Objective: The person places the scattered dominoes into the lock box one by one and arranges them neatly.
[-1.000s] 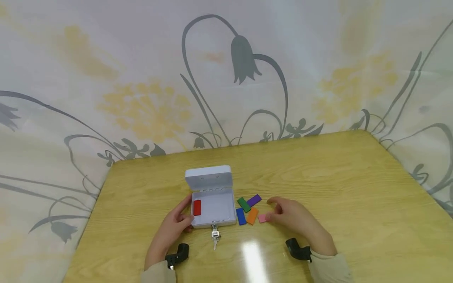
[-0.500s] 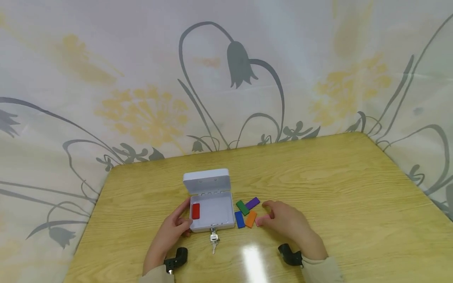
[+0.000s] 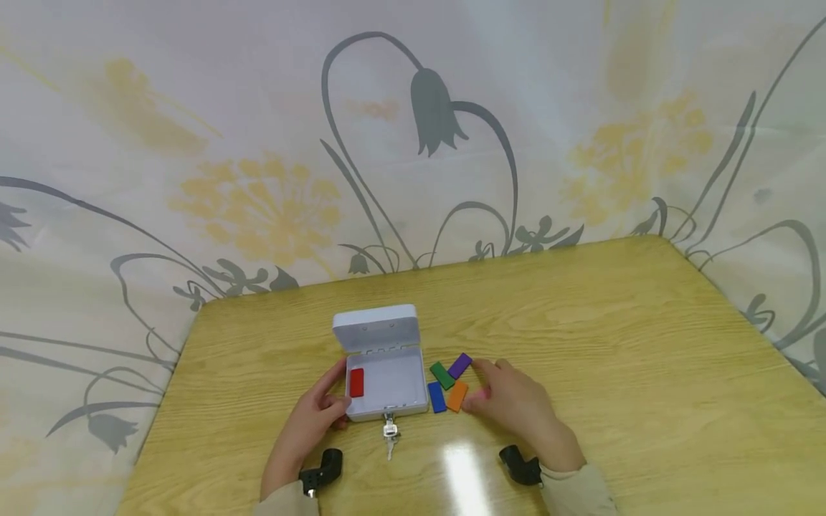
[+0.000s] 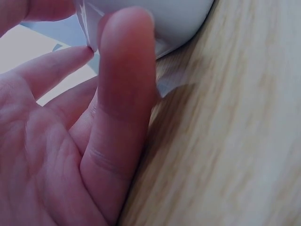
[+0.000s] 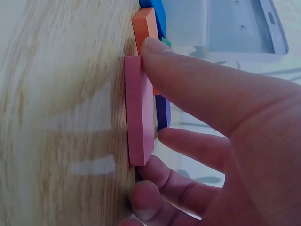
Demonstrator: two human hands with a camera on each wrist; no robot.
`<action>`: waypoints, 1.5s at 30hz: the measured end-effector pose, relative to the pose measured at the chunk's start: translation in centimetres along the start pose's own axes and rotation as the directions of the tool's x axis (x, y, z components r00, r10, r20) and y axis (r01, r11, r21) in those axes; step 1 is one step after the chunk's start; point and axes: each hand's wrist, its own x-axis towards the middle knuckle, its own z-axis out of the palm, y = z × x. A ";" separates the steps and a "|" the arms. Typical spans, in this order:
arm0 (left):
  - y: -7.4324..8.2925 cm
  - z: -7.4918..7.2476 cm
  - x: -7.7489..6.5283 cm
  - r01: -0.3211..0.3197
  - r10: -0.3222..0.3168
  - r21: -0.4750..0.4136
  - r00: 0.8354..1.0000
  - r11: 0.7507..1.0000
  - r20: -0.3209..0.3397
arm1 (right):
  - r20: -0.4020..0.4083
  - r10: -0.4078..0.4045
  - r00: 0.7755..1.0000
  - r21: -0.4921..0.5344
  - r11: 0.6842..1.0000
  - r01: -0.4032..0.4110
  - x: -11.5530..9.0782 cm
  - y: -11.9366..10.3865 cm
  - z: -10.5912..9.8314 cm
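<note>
In the head view a small white metal box (image 3: 388, 383) stands with its lid raised, a red block (image 3: 357, 383) inside at its left. My left hand (image 3: 314, 414) holds the box's left side, thumb at the front corner; the left wrist view shows the thumb (image 4: 127, 61) against the white wall. To the right of the box, my right hand (image 3: 516, 401) pinches a pink block (image 5: 137, 113) lying on the table, thumb tip at one end and a curled finger at the other. Its index fingertip is right at the purple block (image 3: 460, 365).
Blue (image 3: 437, 397), orange (image 3: 457, 396) and green (image 3: 442, 375) blocks lie between the box and my right hand. Keys (image 3: 390, 432) hang from the box's front lock. Behind the wooden table (image 3: 581, 301) rises a flower-patterned backdrop (image 3: 277, 107).
My right hand has moved left, closer over the pink block, covering more of it. The purple block has turned slightly. My left hand stays at the box.
</note>
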 end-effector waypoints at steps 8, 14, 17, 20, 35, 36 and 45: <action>0.0 0.0 0.1 0.000 0.000 0.016 1.000 1.000 -0.009 | 0.033 -0.013 0.999 0.051 0.999 0.011 0.0 0.2 -0.6; 0.0 0.1 -0.1 -0.014 0.014 0.019 1.000 1.000 0.002 | 0.008 -0.030 1.000 0.104 0.994 0.029 0.1 0.4 -0.6; 0.0 0.2 -0.1 -0.011 0.011 0.022 1.000 1.000 -0.001 | -0.003 -0.037 0.999 0.107 0.994 0.037 0.2 0.5 -0.5; 0.0 0.2 0.0 -0.003 0.003 0.021 1.000 1.000 -0.007 | -0.008 -0.030 1.000 0.107 0.994 0.030 0.2 0.6 -0.6; 0.0 0.2 0.0 0.013 -0.013 0.015 1.000 1.000 -0.009 | 0.009 -0.002 1.000 0.117 0.993 0.001 0.3 1.6 -1.1; 0.0 0.2 0.0 0.009 -0.009 0.014 1.000 1.000 -0.005 | 0.009 0.003 1.000 0.111 0.994 -0.004 0.4 1.7 -1.2; -0.1 0.2 0.2 -0.003 0.003 -0.012 1.000 1.000 -0.012 | 0.008 -0.010 1.000 0.116 0.993 0.009 0.6 2.8 -1.1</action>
